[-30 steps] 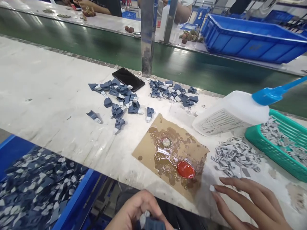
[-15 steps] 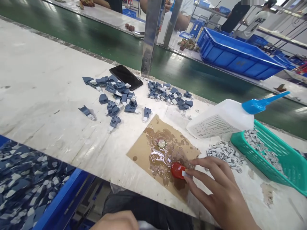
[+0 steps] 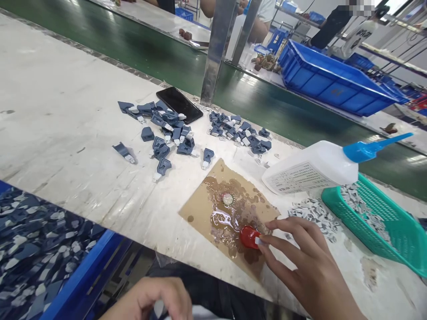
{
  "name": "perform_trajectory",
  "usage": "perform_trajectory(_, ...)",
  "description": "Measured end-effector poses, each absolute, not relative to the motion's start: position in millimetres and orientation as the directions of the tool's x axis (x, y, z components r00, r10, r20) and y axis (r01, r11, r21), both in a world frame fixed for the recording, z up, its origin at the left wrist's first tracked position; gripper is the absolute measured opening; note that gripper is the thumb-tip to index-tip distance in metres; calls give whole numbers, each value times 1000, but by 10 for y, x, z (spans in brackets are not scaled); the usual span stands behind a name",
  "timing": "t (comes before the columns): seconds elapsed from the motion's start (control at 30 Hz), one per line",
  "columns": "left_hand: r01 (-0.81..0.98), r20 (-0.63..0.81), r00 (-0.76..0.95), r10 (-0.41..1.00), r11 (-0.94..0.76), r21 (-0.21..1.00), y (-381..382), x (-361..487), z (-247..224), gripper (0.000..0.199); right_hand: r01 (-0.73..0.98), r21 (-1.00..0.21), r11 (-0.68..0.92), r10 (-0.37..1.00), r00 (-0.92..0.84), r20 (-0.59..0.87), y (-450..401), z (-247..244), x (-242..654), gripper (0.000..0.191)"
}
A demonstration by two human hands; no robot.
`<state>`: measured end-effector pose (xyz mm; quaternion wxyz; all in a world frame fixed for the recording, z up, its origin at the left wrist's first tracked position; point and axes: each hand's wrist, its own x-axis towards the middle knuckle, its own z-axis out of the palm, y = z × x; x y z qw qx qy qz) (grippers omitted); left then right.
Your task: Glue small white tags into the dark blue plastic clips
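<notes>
Right hand point(image 3: 300, 262) is pinching a small white piece point(image 3: 257, 241) at its fingertips, touching it into the red cap point(image 3: 248, 236) on the wet cardboard point(image 3: 200, 209) just to its left, while the left hand point(image 3: 156, 300) is curling near the table edge, grip unclear.

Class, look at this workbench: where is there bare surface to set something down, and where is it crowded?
Bare: the white bench left of the blue clips, and the strip between the clips and the blue bin. Crowded: around the wet cardboard, right hand, glue bottle and teal basket.
</notes>
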<state>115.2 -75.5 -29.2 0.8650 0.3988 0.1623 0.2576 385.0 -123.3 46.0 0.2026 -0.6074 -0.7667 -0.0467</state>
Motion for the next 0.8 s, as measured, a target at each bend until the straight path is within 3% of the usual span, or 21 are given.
perform_trajectory(0.07,-463,-5,769,640,562,685,-754,1245,-406,28,950,-170,263,909,-185,374,-1238,495,3851,8)
perform_trajectory(0.2,-490,-32,779,627,639,593,-767,1490,-369,28,960,-147,239,871,-145,469,-1242,530,3844,7)
perform_trajectory(0.3,-380,-264,748,609,718,583,-765,1699,-84,22,960,-162,228,874,-128,469,-1249,484,3839,8)
perform_trajectory(0.37,-283,-439,655,615,738,613,-755,1815,85,25,960,-181,216,882,-112,459,-1267,456,3834,9)
perform_trajectory(0.43,-218,-527,557,642,725,653,-749,1888,166,31,961,-213,179,882,-61,467,-1297,460,3820,10)
perform_trajectory(0.5,-190,-521,503,690,676,712,-753,1916,174,30,948,-278,153,877,-1,481,-1329,493,3787,10)
perform_trajectory(0.67,-71,-409,449,794,488,870,-768,1887,158,8,835,-499,232,911,-6,412,-1362,536,3636,17)
perform_trajectory(0.8,-43,-328,478,815,394,918,-765,1881,182,12,831,-489,264,905,-39,423,-1349,493,3538,17)
